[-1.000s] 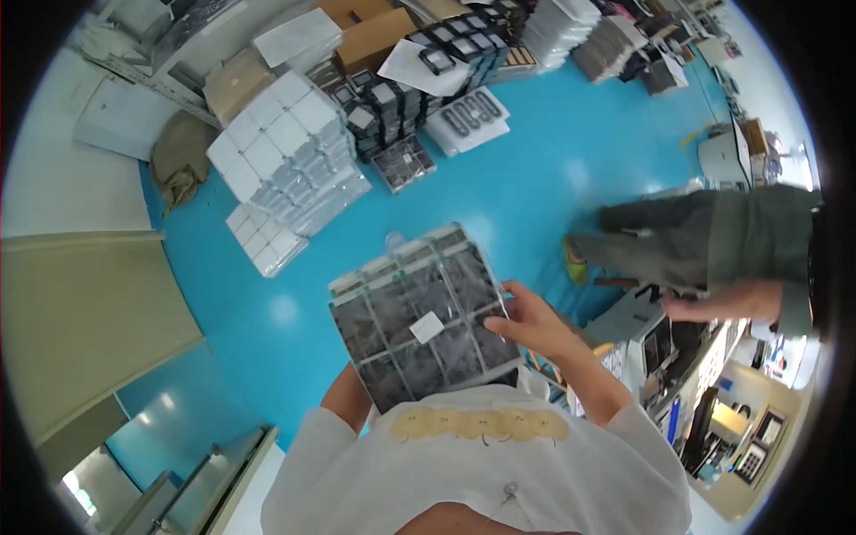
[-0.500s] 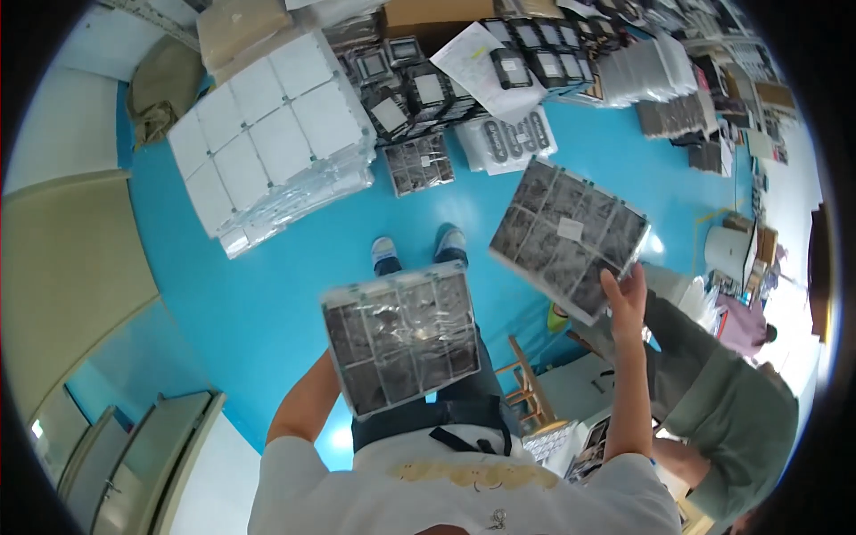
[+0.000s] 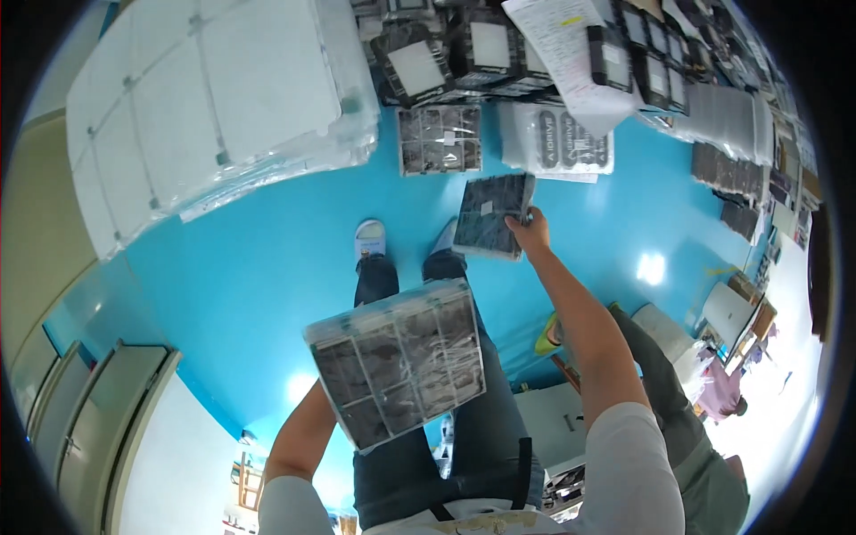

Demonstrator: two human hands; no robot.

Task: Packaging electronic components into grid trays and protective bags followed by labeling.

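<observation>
A thick, clear-wrapped pack of dark rectangular pieces (image 3: 401, 361), crossed by pale strips, is held tilted in front of my thighs. My left forearm (image 3: 299, 432) runs up behind it, and the left hand is hidden underneath, bearing it. My right hand (image 3: 532, 234) reaches forward and grips the right edge of a second, similar dark pack (image 3: 492, 214), thumb on top. This one carries a small white label and is above the floor by my right foot. Just beyond it on the floor lies another dark pack (image 3: 440, 160).
A big wrapped stack of white panels (image 3: 223, 98) fills the far left. Black-framed boxes (image 3: 490, 45) and a paper sheet (image 3: 571, 62) are ahead, beside a clear-wrapped white pack (image 3: 557, 138). A person in dark green (image 3: 687, 446) is at my right; cabinets (image 3: 116, 401) stand left.
My right hand has carried its pack forward, down and left toward the dark pack on the floor. I lean further forward, and the stacks look nearer. The left pack has stayed in front of me.
</observation>
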